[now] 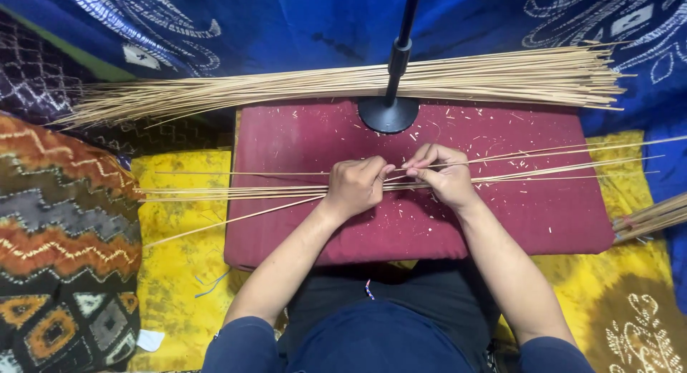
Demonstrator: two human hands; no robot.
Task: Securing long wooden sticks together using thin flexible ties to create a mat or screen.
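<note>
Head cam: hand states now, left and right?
Left hand: closed around a few thin bamboo sticks over the maroon cushion.
Right hand: fingers pinched shut on the same sticks.

Pale tan sticks (pixel 343 83) lie above a maroon cushion (pixel 422 223) on yellow batik cloth (pixel 179 258), blue patterned fabric (pixel 286 22) behind.

A maroon cushion (pixel 300 223) carries thin bamboo sticks (pixel 236 192), a black stand base (pixel 388 115) and pale shavings (pixel 501 129).
</note>
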